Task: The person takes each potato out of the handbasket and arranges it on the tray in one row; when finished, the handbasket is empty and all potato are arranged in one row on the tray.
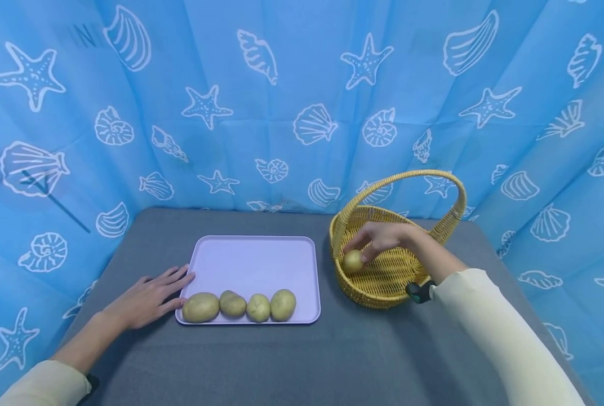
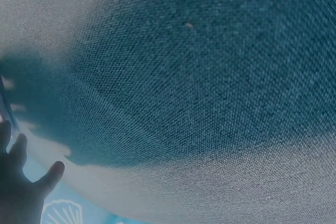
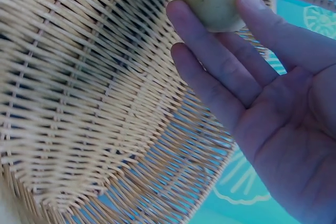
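Note:
My right hand (image 1: 383,235) reaches under the handle of the yellow wicker basket (image 1: 378,298). Between thumb and fingertips it pinches a small round potato (image 1: 353,261) at the basket's left side; the right wrist view shows this potato (image 3: 218,1) up close above the woven wall. On the left, my left hand (image 1: 149,298) lies with fingers spread, its fingertips at the left edge of the pale lilac tray (image 1: 256,262). Several potatoes stand in a row along the tray's front edge, the leftmost potato (image 1: 201,308) close to my left thumb.
The grey cloth-covered table (image 1: 261,366) carries the tray at centre-left and the basket to its right. The basket's tall arched handle (image 1: 408,173) rises over my right hand. Behind the table hangs a blue curtain (image 1: 281,113) with white shells and starfish.

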Available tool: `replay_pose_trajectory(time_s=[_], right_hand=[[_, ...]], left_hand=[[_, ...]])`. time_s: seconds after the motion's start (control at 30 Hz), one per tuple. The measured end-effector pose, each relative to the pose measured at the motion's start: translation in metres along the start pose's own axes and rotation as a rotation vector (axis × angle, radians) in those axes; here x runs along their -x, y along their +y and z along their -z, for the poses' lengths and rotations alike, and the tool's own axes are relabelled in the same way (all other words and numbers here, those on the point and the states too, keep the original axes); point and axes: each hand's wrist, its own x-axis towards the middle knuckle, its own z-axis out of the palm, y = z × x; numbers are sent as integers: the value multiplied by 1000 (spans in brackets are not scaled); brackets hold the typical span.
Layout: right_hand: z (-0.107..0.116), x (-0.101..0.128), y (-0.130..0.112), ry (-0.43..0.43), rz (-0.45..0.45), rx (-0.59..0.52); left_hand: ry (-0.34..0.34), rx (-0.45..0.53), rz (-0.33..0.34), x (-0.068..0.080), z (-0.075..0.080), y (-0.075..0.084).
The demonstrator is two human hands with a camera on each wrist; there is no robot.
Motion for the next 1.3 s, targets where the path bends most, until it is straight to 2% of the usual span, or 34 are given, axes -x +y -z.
replay_pose_trajectory(time_s=[0.13,0.23,0.4,0.53,0.67,0.87,1.07,1.3], right_hand=[[1,17,-9,25,80,86],[0,29,-17,37,119,104],[-8,42,-26,73,186,83],[-18,44,-33,92,226,49],[-28,40,-42,73,244,-5],[-45,29,-56,38,323,27],[-71,9,-62,-60,395,-27],[-92,-12,-68,-114,399,11]], left_hand=[[3,3,-2,0,0,0],[5,6,-2,1,0,1],[2,6,1,1,0,1],[1,9,1,1,1,0],[-2,11,3,1,1,0],[-8,19,6,1,1,1],[-11,25,7,2,2,3],[-10,20,7,2,3,4]])
